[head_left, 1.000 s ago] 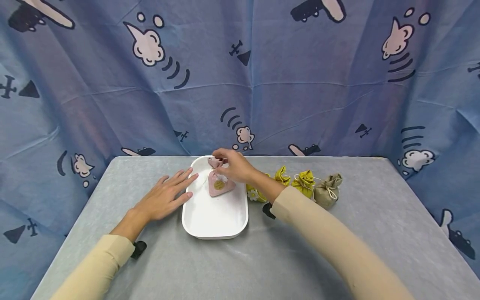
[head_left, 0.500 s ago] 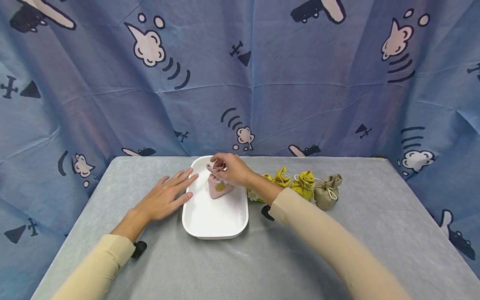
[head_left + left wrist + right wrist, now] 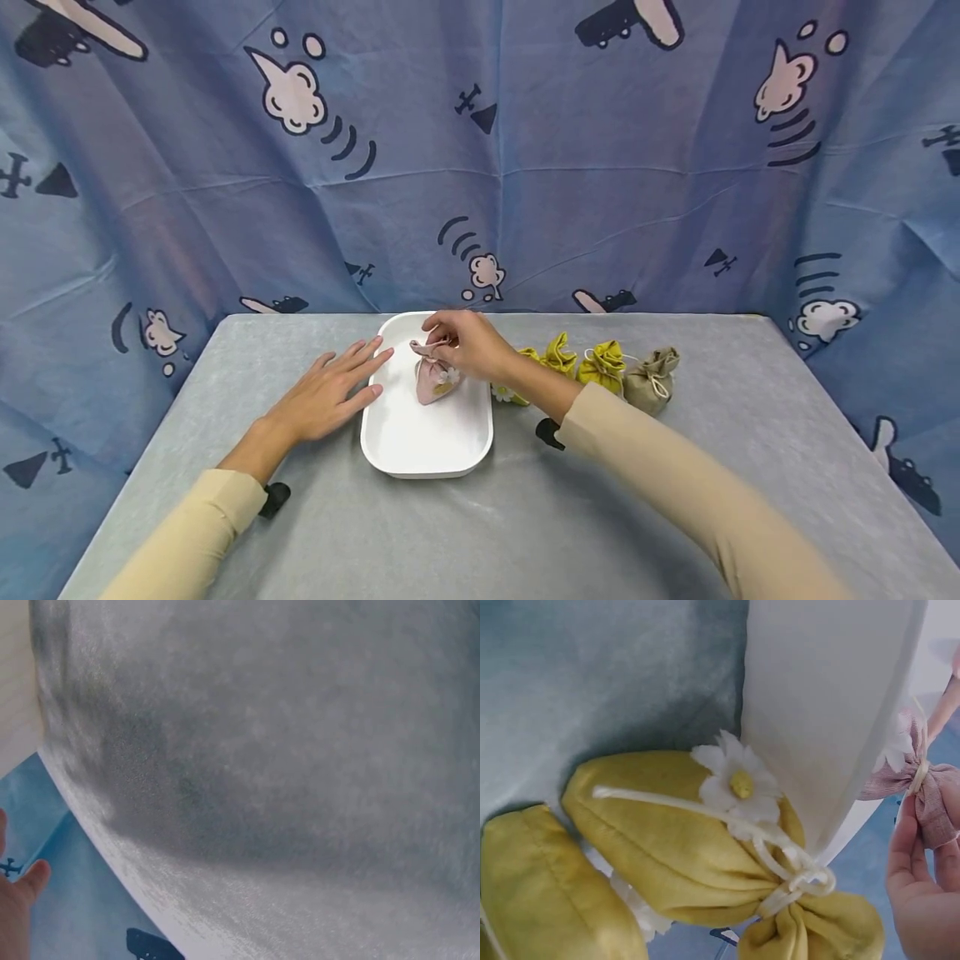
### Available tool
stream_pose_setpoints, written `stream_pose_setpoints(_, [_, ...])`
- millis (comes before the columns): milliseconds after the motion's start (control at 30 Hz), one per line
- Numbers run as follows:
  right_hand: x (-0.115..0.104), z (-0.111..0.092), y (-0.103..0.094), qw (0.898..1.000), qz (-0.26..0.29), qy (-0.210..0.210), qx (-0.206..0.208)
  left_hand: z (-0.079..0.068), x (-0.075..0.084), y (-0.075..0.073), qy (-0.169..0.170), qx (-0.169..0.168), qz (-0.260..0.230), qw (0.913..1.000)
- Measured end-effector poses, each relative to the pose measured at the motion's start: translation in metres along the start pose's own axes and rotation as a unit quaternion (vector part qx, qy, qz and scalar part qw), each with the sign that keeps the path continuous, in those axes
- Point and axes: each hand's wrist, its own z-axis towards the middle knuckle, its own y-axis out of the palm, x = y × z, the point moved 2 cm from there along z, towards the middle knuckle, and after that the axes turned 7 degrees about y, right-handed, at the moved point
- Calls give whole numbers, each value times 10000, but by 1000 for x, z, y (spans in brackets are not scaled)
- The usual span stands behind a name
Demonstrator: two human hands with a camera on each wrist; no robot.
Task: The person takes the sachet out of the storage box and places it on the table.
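My right hand (image 3: 472, 343) pinches the gathered neck of a pink drawstring pouch (image 3: 437, 381) over the far half of a white tray (image 3: 427, 442). A white fabric flower and a yellowish round patch show on the pouch's front. In the right wrist view the pink pouch (image 3: 934, 796) has a pale cord round its neck, just above my fingers (image 3: 906, 851). My left hand (image 3: 335, 392) lies with fingers straight and spread, fingertips on the tray's left rim. Only part of that hand (image 3: 15, 907) shows in the left wrist view.
Right of the tray stand several yellow drawstring pouches (image 3: 602, 365), partly behind my right forearm, with a grey-brown pouch (image 3: 651, 380) at the row's end. One yellow pouch (image 3: 660, 832) with a white flower lies against the tray's wall. A blue patterned curtain (image 3: 585, 217) hangs behind the table.
The pink pouch has turned and come slightly nearer, its base now narrower to the view, while my right hand keeps its pinch on the neck. My left hand stays put at the rim.
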Motion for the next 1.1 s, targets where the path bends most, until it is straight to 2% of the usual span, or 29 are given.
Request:
stream_pose_setpoints(500, [-10, -17, -5, 9985, 278, -459, 81, -2, 0, -1, 23, 5, 50, 10000])
stream_pose_setpoints(733, [-19, -28, -20, 9965, 339, -733, 219, -1, 0, -1, 80, 50, 97, 9999])
stream_pose_setpoints(1100, [-32, -45, -51, 9912, 308, -1216, 433, 0, 1, -1, -9, -21, 104, 9999])
